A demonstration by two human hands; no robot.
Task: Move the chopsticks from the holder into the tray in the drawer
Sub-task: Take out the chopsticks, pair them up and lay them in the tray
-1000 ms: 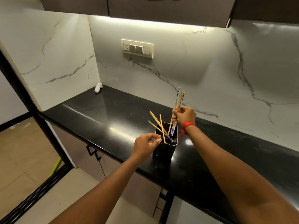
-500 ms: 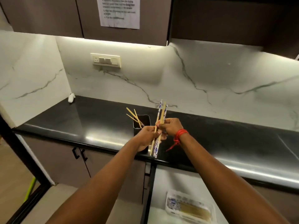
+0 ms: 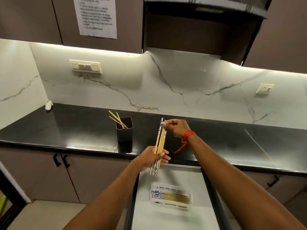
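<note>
A bundle of wooden chopsticks with blue-patterned ends stands nearly upright above the counter's front edge. My left hand grips the bundle low down, and my right hand pinches its top ends. The black holder stands on the counter to the left, with three chopsticks leaning out of it. Below, the open drawer holds a white tray with several chopsticks lying flat in it.
The black counter runs left to right under a marble backsplash. A small white object lies in the far left corner. Cabinet doors with black handles sit left of the drawer. A paper notice hangs on the upper cabinet.
My right hand lifted the bundle out of the holder and carried it right. My left hand left the holder and took hold of the bundle's lower part. The view swung right and the drawer came into sight.
</note>
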